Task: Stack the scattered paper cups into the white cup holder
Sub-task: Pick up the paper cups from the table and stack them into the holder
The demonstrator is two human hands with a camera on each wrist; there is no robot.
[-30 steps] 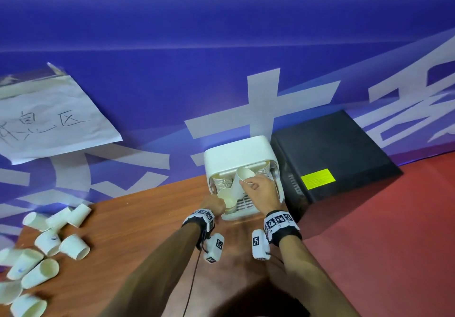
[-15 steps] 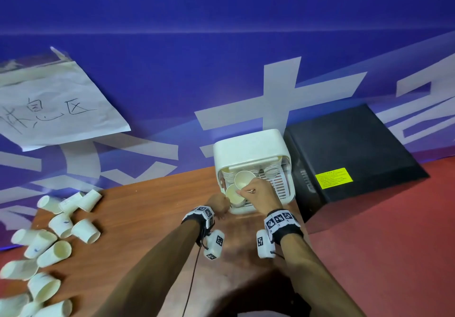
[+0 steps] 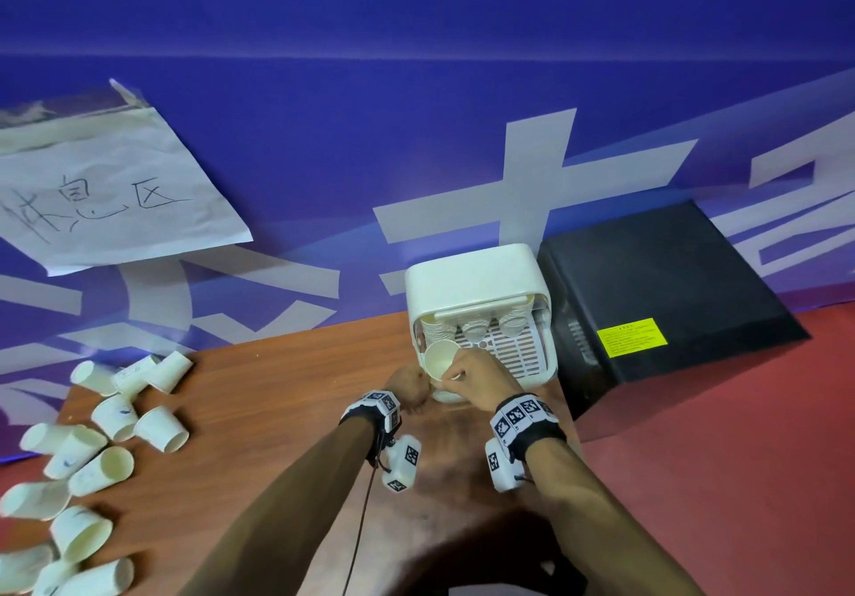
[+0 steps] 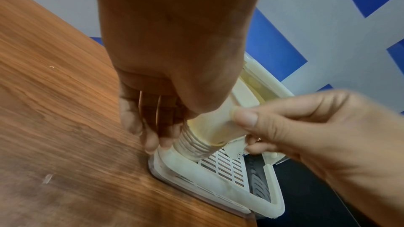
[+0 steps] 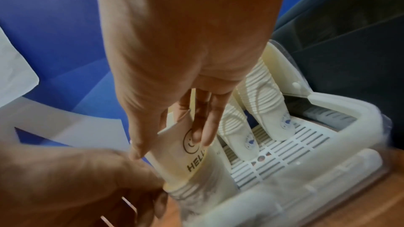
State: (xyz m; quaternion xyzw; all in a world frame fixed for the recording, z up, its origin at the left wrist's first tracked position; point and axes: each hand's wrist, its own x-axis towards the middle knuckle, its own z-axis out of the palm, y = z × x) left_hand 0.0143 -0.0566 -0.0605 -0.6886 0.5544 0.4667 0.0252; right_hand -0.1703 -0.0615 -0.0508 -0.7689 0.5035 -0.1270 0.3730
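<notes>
The white cup holder (image 3: 476,281) stands at the table's back edge, with three stacks of nested cups inside. My right hand (image 3: 476,378) pinches a paper cup (image 3: 438,358) printed with a smiley face (image 5: 192,151). That cup sits nested on the left stack (image 4: 193,146). My left hand (image 3: 409,387) curls round this stack at the holder's front left corner (image 4: 172,160). The middle stack (image 5: 238,127) and the right stack (image 5: 268,108) lean inside on the slotted tray (image 5: 290,146). Several loose paper cups (image 3: 115,419) lie scattered at the table's left end.
A black box (image 3: 661,299) stands right against the holder. The wooden table (image 3: 259,410) ends just right of my hands, above a red floor (image 3: 740,456). Behind it hangs a blue banner with a handwritten paper sheet (image 3: 106,197) taped on it.
My right hand brought the tilted cup down and seated it on the left stack that my left hand steadies. The head view shifted a little to the left.
</notes>
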